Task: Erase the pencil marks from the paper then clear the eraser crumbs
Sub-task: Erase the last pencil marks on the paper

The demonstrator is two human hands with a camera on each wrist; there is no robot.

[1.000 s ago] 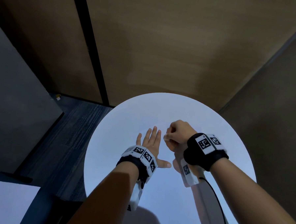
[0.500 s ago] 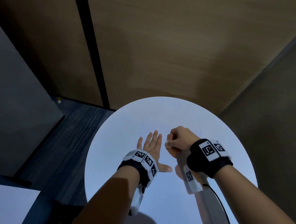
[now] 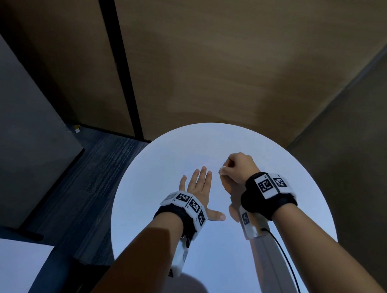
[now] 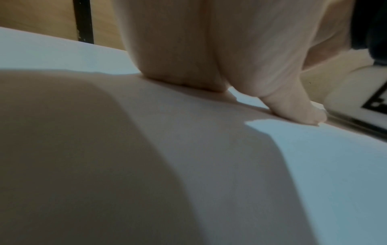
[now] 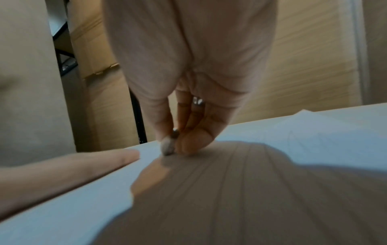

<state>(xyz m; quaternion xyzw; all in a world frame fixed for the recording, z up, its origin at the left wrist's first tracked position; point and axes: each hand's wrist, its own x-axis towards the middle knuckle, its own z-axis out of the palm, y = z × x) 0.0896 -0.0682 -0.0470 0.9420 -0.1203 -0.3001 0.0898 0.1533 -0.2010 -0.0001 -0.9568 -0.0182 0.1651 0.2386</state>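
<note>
White round table [image 3: 272, 251] fills lower centre of the head view. The paper [image 5: 314, 132] lies flat on it, white on white; its edge and faint pencil lines show only in the right wrist view, right of centre.

Paper, by judgement: light, thin, limp, prone to slide or buckle under rubbing. Best pinned by a flat palm close beside the rubbed patch, not picked up.

Left hand [image 3: 197, 187], centre of head view: fingers straight and spread, palm down on the sheet, holding nothing.

Right hand [image 3: 237, 168], just right of it: curled, fingertips pinching a small eraser [image 5: 168, 147], tip on the paper. Eraser looks small, rubbery, easily dropped; a low, close pinch suits it.

Head view gives layout but hides the eraser. Left wrist view shows only palm and thumb pressed down. No crumbs discernible.
</note>
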